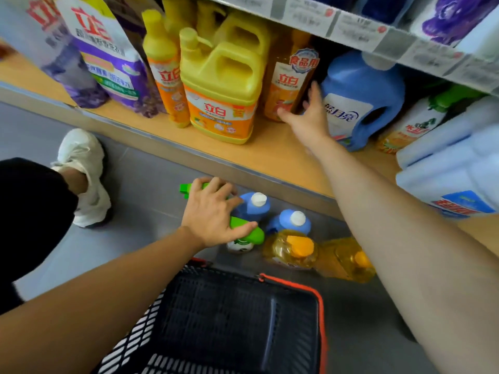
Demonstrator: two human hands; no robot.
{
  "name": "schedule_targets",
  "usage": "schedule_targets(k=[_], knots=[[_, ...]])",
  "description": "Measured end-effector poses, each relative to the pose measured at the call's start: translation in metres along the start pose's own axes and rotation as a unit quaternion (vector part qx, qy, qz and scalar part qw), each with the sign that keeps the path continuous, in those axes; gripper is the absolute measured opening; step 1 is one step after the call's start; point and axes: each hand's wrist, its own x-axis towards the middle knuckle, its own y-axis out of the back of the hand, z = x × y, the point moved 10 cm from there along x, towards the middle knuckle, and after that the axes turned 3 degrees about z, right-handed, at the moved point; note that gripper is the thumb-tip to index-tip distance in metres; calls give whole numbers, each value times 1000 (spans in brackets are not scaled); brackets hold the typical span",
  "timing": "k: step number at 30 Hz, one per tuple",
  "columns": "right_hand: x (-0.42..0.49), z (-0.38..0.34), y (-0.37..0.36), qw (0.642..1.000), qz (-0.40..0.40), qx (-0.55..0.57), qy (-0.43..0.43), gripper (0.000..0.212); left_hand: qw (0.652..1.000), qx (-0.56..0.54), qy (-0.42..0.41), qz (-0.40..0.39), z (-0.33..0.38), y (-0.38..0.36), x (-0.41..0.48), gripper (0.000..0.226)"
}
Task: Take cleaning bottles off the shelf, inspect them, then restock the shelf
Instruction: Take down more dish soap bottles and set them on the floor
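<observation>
The left hand (pixel 213 211) is down at the floor (pixel 140 184), just in front of the shelf's front edge. Its fingers are curled over the green trigger head of a green spray bottle (pixel 249 234), gripping it, and the bottle's white body shows below the thumb. Just right of it two blue bottles with white caps stand close together, one (pixel 255 203) nearer the shelf edge and one (pixel 293 221) nearer the basket. Two amber bottles with orange caps (pixel 294 249) (pixel 348 260) sit side by side to their right. A black shopping basket (pixel 243 319) with an orange-red rim stands on the floor nearest the camera. The right hand (pixel 307 114) reaches onto the wooden lower shelf (pixel 270 152), spread wide and holding nothing. Its fingers point into the gap between an amber dish-soap bottle (pixel 289 76) and a blue detergent jug (pixel 359 98), and its thumb lies across the amber bottle's base; whether it presses there cannot be told. Left of the amber bottle stands a big yellow jug (pixel 221 90) with an orange label, then a slim yellow bottle (pixel 162 71) and a purple refill pouch (pixel 108 58). Toward the shelf's right end are a spray bottle with a green top (pixel 421 122) and pale blue packs (pixel 445 171). Price tags line the front edge of the upper shelf (pixel 351 25). A white shoe (pixel 83 171) rests on the floor at the left.
</observation>
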Motion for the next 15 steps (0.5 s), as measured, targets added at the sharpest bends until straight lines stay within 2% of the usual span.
schedule_targets(k=[3, 6, 9, 11, 15], knots=[[7, 1, -3, 997, 33, 67, -3, 101, 1000, -3, -1, 8, 0, -3, 0, 70], [2, 7, 6, 989, 83, 120, -15, 83, 1000, -6, -5, 14, 0, -3, 0, 73], [-9, 8, 19, 988, 140, 71, -1, 66, 1000, -10, -6, 25, 0, 0, 1, 73], [-12, 4, 22, 984, 166, 57, 11, 71, 1000, -8, -5, 23, 0, 0, 1, 74], [-3, -17, 7, 989, 144, 26, 26, 104, 1000, -10, -3, 11, 0, 1, 2, 74]])
